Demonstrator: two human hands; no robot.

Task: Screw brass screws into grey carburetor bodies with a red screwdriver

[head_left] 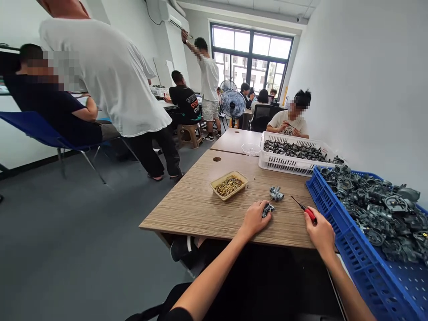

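The left hand [256, 219] held a metal part [268, 210] on the table [187, 209], and the right hand [321, 231] gripped a red screwdriver [310, 214], which seemed to need a straight, steady angle.

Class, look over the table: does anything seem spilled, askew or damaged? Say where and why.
A tiny bit lies loose on the table, right of the tray of brassy pieces; outside any container, it may be spilled, though too small to identify. Nothing looks clearly broken.
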